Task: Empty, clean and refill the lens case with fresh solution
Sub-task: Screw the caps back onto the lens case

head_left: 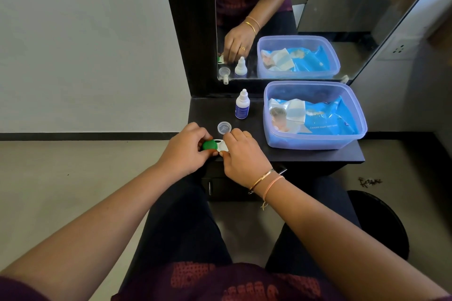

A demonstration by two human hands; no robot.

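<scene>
a dark shelf (pixel 305 156) stands under a mirror (pixel 318 7), and at its right sits a translucent blue tub (pixel 276 142) holding a blue pack of wipes (pixel 327 117); the white lettering on the pack appears to read "caring baby wet wipes", though it is small and partly blurred. a small white solution bottle (pixel 242 105) with a dark blue label stands upright left of the tub; its print is too small to read. a clear round cap (pixel 224 127) lies just in front of the bottle, apart from the case.

the lens case (pixel 216 145) is at the near left edge of the shelf, between both hands. the left hand (pixel 186 151) has its fingers closed around the green cap (pixel 209 145); the right hand (pixel 244 154) pinches the white end of the case.

the case looks like light, stiff, smooth plastic, likely slippery once wet. the best hold seems to be the body at one end while the other hand turns a cap by its rim, keeping it level so liquid does not spill early.
</scene>
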